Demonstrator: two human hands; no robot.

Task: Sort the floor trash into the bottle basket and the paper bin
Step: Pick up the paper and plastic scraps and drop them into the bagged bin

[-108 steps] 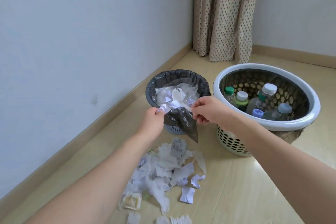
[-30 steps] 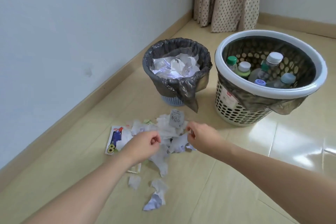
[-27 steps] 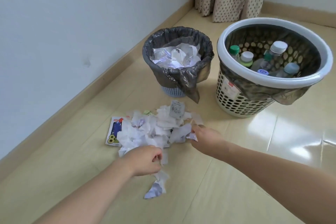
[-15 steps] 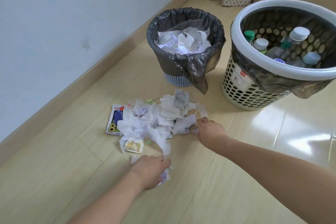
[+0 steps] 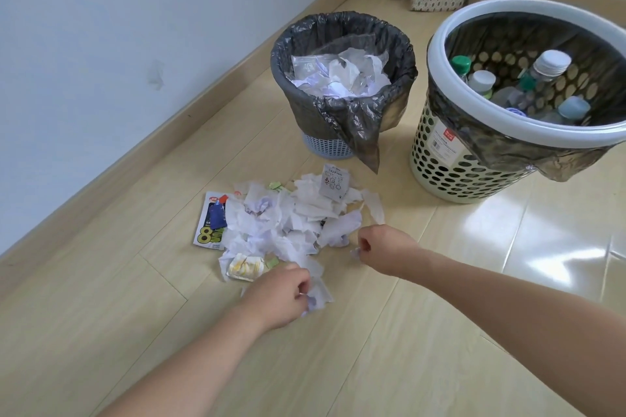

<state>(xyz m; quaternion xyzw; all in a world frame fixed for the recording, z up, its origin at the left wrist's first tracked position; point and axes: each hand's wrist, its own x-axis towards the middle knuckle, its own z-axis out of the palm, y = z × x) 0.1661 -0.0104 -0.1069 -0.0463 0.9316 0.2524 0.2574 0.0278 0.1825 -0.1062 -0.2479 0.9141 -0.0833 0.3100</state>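
Fingers of the left hand (image 5: 277, 296) and right hand (image 5: 379, 247) each pinch scraps from the paper pile (image 5: 291, 227) on the floor; next, probably, lift them to the paper bin (image 5: 342, 85) at twelve o'clock.

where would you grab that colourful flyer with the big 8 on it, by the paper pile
Take the flyer by its bare left edge, coming in from the wall side. It lies flat on the floor, and its right part is tucked under the paper scraps. Sliding the fingers under the free near-left corner and pinching would probably lift it cleanly.
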